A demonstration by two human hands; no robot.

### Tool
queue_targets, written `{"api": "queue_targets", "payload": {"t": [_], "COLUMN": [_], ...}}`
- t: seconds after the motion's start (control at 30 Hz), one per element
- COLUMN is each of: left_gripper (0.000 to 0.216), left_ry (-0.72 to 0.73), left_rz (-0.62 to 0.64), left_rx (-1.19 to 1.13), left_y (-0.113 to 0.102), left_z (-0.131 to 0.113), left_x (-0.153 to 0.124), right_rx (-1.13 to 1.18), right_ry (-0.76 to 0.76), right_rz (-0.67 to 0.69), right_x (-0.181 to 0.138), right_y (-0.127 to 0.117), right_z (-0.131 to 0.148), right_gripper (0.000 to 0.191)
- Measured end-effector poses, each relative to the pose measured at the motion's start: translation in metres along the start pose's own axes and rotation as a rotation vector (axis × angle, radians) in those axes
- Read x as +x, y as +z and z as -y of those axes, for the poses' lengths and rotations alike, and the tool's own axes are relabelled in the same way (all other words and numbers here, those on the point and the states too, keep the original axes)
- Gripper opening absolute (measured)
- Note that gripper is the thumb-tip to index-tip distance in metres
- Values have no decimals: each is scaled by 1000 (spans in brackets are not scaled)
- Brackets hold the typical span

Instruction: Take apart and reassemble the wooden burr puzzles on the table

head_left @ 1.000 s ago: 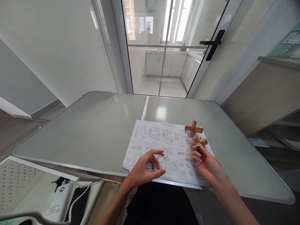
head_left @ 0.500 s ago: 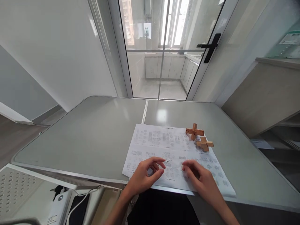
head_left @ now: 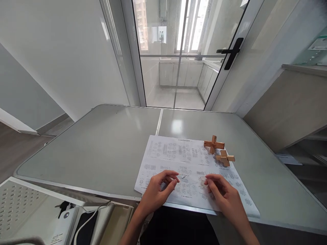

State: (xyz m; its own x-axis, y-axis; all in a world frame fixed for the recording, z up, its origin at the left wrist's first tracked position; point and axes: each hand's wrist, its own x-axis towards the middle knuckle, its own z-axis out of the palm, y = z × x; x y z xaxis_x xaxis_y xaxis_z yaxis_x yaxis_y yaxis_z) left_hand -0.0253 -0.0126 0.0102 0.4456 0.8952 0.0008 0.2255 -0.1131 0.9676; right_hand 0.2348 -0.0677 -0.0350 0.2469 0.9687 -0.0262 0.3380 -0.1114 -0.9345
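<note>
My left hand (head_left: 160,188) hovers above the lower middle of a printed paper sheet (head_left: 176,163). Its fingers are curled, a gap shows between thumb and forefinger, and nothing is visible in it. To the right, over the same sheet, my right hand (head_left: 226,192) has thumb and fingertips drawn together; whatever may be between them is too small to make out. A small dark mark or bit (head_left: 183,177) shows on the paper between the hands. Two wooden interlocking puzzles lie at the sheet's upper right: a reddish-brown cross (head_left: 214,145) and a lighter cross-shaped one (head_left: 225,158).
The grey table (head_left: 102,149) has a seam across it. At the lower left, a white perforated tray (head_left: 22,207) holds a white power bank (head_left: 63,224), a dark phone (head_left: 87,226) and a cable. A glass door with a black handle (head_left: 231,52) stands behind the table.
My right hand has moved a little to the right, widening the gap between my hands. My left hand keeps nearly the same place. The view has shifted slightly; the puzzles lie as before.
</note>
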Motion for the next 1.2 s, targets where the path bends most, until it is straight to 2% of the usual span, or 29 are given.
{"api": "queue_targets", "payload": {"t": [1.2], "left_gripper": [22], "left_ry": [-12], "left_rz": [-9], "left_rx": [38], "left_y": [-1], "left_z": [8], "left_x": [1], "right_rx": [19], "right_ry": [28], "right_rz": [1], "right_x": [1], "right_y": [4], "right_z": [-6], "right_gripper": [42]}}
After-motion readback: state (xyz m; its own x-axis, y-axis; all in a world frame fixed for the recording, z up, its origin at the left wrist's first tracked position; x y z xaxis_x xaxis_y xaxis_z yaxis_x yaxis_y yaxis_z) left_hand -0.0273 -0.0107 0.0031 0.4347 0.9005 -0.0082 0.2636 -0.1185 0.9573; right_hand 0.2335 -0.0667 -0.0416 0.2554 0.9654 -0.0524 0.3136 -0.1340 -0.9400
